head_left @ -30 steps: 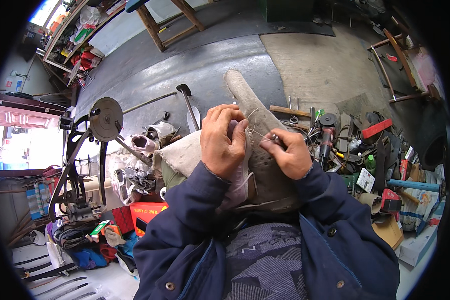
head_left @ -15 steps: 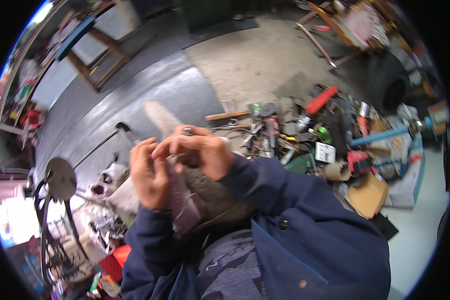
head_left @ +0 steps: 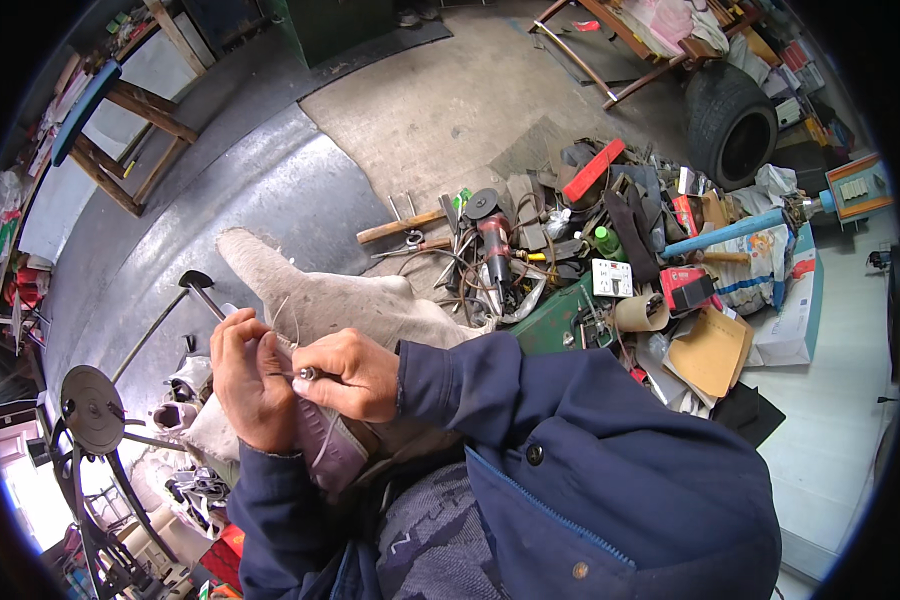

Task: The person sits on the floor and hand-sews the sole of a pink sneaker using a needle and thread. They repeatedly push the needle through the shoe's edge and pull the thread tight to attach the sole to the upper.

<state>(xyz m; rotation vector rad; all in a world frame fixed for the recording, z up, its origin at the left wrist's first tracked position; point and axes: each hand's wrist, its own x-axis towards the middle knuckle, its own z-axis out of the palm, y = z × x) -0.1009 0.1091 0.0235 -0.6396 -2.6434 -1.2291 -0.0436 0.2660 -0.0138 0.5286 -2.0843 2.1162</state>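
A pink shoe with a pale lace lies across my lap on a stained canvas cloth. My left hand grips the shoe's upper end, fingers curled round it. My right hand is closed on a small dark-handled awl, its thin shaft pointing at the shoe beside my left thumb. A loose loop of pale thread rises above the hands.
A heap of tools to the right holds an angle grinder, a green metal box and a blue pipe. A tyre stands behind. A wheeled iron machine is at left, a wooden stool at upper left.
The view has swung rightward, shifting hands and shoe down-left in the picture. My right hand has moved in against my left, its awl now level and pointed leftward at the shoe.
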